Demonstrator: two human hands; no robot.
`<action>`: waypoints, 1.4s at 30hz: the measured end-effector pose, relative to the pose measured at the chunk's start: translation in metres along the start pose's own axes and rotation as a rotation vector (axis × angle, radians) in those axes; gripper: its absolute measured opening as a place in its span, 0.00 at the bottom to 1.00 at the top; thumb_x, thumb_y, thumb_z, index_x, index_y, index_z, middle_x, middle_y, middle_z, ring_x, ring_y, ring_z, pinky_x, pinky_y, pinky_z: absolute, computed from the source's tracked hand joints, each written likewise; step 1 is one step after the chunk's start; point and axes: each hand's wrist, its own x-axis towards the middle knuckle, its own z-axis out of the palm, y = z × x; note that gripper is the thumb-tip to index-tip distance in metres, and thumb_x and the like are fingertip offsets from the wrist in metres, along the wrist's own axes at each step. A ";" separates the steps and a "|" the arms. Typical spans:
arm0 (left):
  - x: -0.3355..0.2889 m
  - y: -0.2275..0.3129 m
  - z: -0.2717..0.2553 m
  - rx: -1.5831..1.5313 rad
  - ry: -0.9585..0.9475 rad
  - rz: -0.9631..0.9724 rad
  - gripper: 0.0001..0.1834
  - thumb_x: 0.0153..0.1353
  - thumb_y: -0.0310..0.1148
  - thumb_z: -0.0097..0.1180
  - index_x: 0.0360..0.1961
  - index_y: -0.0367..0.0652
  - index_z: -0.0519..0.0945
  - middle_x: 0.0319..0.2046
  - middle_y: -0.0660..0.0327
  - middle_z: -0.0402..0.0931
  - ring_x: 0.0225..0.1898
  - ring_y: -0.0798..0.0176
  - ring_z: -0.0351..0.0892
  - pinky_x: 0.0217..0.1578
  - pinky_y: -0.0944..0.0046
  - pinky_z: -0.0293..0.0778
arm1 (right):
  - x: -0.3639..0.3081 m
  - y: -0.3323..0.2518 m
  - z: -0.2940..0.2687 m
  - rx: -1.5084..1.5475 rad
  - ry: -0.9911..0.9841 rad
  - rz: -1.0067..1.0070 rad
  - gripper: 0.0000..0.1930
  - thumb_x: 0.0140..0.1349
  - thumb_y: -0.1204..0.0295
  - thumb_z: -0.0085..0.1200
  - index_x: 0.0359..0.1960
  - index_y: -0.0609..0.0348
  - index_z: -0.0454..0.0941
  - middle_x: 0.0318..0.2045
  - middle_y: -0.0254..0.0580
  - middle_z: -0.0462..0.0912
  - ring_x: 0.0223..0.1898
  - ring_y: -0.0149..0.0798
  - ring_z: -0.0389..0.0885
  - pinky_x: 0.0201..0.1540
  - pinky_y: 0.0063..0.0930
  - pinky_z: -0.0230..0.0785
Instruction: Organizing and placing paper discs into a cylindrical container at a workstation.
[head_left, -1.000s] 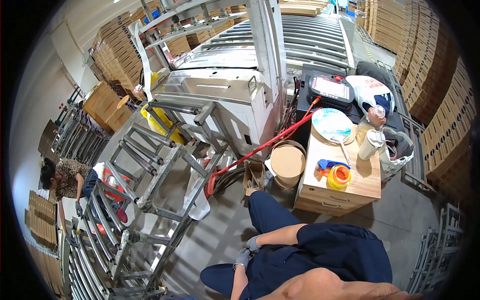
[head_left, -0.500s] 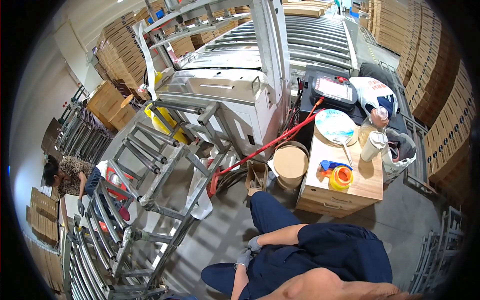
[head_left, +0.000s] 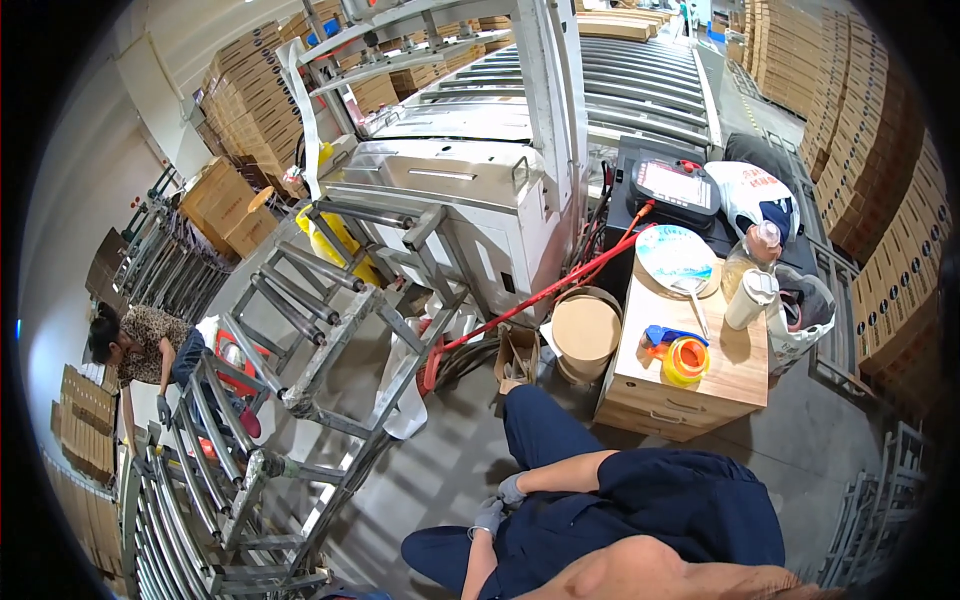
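Both my hands, in grey gloves, rest close together in front of my lap, touching or nearly so. My left hand point(head_left: 487, 517) is the lower one, with its fingers curled in. Just above it, my right hand point(head_left: 512, 490) is curled too, its forearm lying along my dark blue clothing point(head_left: 640, 500). Anything between the fingers is too small or hidden to make out. Nearest to the hands are my bent knees point(head_left: 540, 425). An open cardboard box point(head_left: 517, 355) stands on the floor beyond the knee.
At left is a metal roller frame point(head_left: 340, 370); a person point(head_left: 150, 350) bends beside it. A wooden cabinet point(head_left: 650, 405) bears a hand fan point(head_left: 672, 255), an orange-yellow jar point(head_left: 686, 360) and a white cup point(head_left: 750, 298). A red cable point(head_left: 540, 295) runs by a machine point(head_left: 440, 190). Stacked cartons point(head_left: 890, 270) line the right.
The surroundings sit slightly further right and lower in the picture, as my view has shifted a little. My hands keep their place and pose. The other person's hands have moved slightly.
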 end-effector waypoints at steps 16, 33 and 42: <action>-0.014 0.015 0.002 -0.003 -0.042 0.053 0.07 0.49 0.31 0.44 0.27 0.41 0.72 0.17 0.66 0.65 0.17 0.73 0.62 0.17 0.74 0.62 | -0.008 -0.006 -0.006 0.053 0.025 0.014 0.17 0.44 0.61 0.43 0.29 0.61 0.75 0.29 0.50 0.75 0.32 0.47 0.73 0.34 0.36 0.63; -0.001 0.010 0.002 0.061 -0.033 0.064 0.13 0.50 0.34 0.45 0.36 0.40 0.71 0.20 0.66 0.67 0.20 0.72 0.64 0.20 0.73 0.64 | -0.014 -0.005 -0.012 0.080 0.016 0.036 0.17 0.44 0.60 0.44 0.29 0.59 0.75 0.29 0.49 0.75 0.32 0.46 0.73 0.34 0.34 0.62; -0.003 0.002 -0.001 0.001 0.020 0.010 0.16 0.47 0.32 0.47 0.38 0.35 0.71 0.25 0.60 0.71 0.22 0.69 0.68 0.20 0.71 0.65 | -0.014 -0.011 -0.010 0.044 0.032 0.016 0.16 0.44 0.61 0.44 0.29 0.58 0.75 0.27 0.49 0.76 0.29 0.47 0.74 0.32 0.35 0.63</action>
